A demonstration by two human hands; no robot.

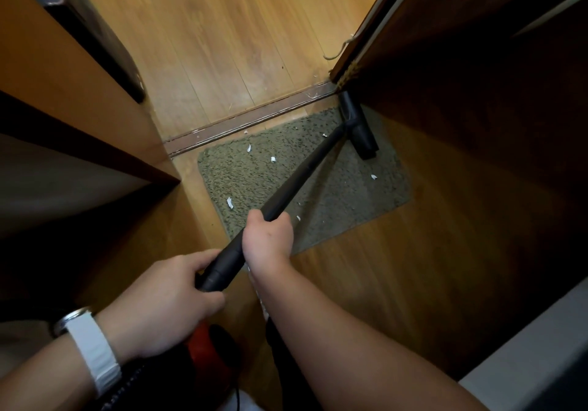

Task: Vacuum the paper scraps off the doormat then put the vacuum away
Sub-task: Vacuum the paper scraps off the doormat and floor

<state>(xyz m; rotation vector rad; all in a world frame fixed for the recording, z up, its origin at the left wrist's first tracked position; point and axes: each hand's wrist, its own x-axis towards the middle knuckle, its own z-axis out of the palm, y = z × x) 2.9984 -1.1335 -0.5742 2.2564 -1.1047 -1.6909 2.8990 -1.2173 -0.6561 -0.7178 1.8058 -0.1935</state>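
A long black plastic vacuum wand (286,185) is held by 2 hands above a wood-grain laminate floor (203,45), seen from above. The right hand (269,240) is wrapped around the middle of the wand, fingers curled tight and mostly hidden beneath it. The left hand (171,296), with a white strap watch (92,347) on the wrist, is closed around the thicker lower end of the wand. The wand runs diagonally to a black T-shaped floor nozzle (358,127), which rests on the far right corner of a grey-green shaggy rectangular doormat (318,188). The nozzle's far tip is partly lost in shadow beside a dark brown wooden door (445,45). Small white paper scraps (229,203) are scattered over the doormat; more flecks lie on the floor past a brown metal threshold strip (248,118). At the bottom, a red and black vacuum body (203,344) is largely covered by the left forearm, and a ribbed black hose is cut off at the frame's edge. Orange-brown wooden cabinet panels (63,86) fill the left side. The right side is too dark to make out.
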